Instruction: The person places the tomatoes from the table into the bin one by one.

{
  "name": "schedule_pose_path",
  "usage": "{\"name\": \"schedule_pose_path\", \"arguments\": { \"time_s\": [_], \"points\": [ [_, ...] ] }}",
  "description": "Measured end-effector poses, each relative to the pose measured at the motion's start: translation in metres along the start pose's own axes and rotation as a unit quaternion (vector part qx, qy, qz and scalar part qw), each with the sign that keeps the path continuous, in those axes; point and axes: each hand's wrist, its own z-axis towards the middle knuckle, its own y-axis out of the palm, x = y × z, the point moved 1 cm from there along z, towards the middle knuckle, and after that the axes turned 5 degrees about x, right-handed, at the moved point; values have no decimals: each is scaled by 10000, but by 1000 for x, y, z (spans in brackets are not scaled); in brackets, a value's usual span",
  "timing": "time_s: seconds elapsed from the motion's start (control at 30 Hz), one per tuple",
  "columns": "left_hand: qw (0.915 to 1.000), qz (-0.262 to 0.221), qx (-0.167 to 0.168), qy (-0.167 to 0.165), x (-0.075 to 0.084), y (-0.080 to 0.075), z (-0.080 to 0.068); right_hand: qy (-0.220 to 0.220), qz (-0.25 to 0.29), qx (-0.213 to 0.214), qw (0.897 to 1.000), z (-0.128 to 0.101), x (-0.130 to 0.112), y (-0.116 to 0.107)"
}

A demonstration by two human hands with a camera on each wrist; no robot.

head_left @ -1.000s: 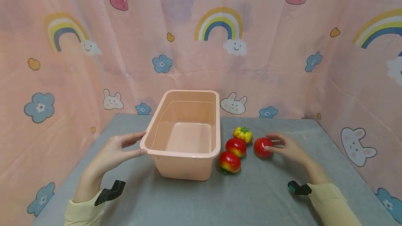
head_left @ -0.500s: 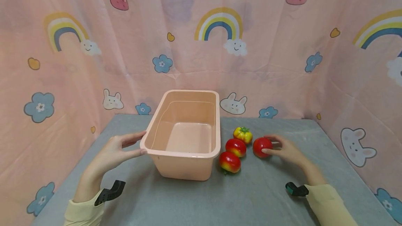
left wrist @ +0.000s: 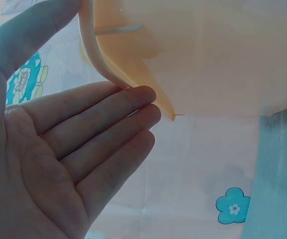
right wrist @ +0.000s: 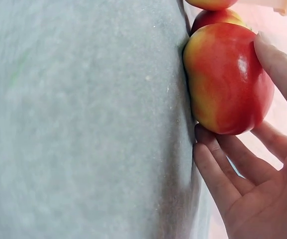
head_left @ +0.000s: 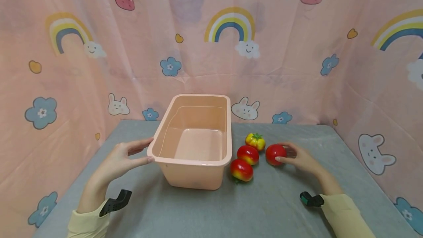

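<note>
A peach-coloured plastic bin (head_left: 190, 173) stands on the table. My left hand (head_left: 120, 159) touches its near left corner, thumb and forefinger spread apart at the rim. In the left wrist view that hand's (left wrist: 78, 144) fingers lie fairly straight against the outside of the rim. To the right of the bin, my right hand (head_left: 302, 159) holds a glossy red tomato (head_left: 275, 155) low at the table, thumb in front and fingers behind. The right wrist view shows yellow on the underside of this tomato (right wrist: 228, 79), with thumb and fingertips on opposite sides.
Two more red tomatoes with yellow patches, a nearer one (head_left: 241, 170) and a farther one (head_left: 248, 155), lie beside the bin. Behind them is a ribbed yellow tomato (head_left: 255, 141) with a green top. A patterned pink curtain (head_left: 205, 65) hangs behind the grey table (head_left: 264, 208).
My right hand has moved slightly left, its thumb further round the red tomato, which has shifted a little left too. The left hand and the bin stay put.
</note>
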Motion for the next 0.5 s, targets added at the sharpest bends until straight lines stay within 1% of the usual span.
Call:
{"name": "schedule_pose_path", "arguments": {
  "time_s": [0.23, 0.5],
  "points": [
    [10000, 6, 16, -6, 0, -1, -1, 160, 21, -71, 9998, 2, 4, 2],
    [10000, -31, -14, -8, -1, -1, 0, 112, 88, -167, 9998, 1, 4, 1]
  ]
}}
